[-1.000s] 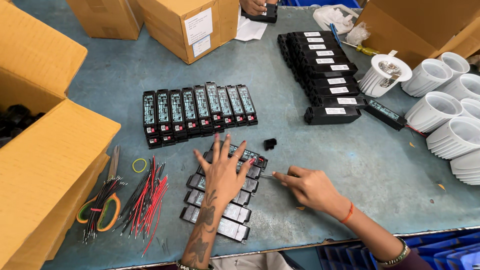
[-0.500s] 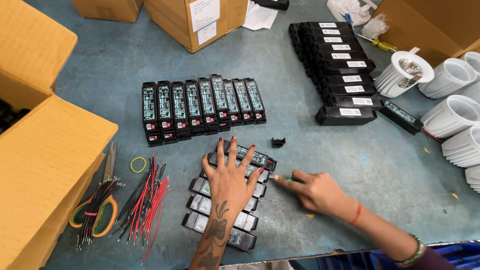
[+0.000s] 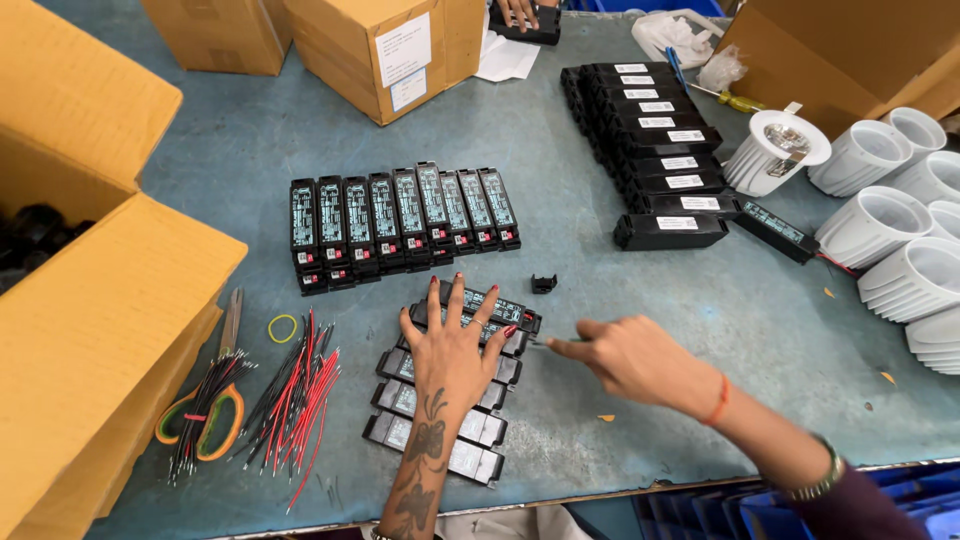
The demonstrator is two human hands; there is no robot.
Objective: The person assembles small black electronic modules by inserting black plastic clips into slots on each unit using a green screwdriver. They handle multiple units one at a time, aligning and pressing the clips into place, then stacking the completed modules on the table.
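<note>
A single head-worn camera looks steeply down from above the near edge of the blue-grey desk (image 3: 300, 150), facing away from the wearer toward the far side. It sits close: both forearms enter from the bottom edge, and the frame crops cardboard boxes (image 3: 90, 300) at left and white lamp housings (image 3: 880, 225) at right.

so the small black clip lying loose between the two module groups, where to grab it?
Pinch the small black clip across its short sides, coming straight down from above. It lies flat and alone on the table, bare surface all round, just beyond the left hand.
</note>
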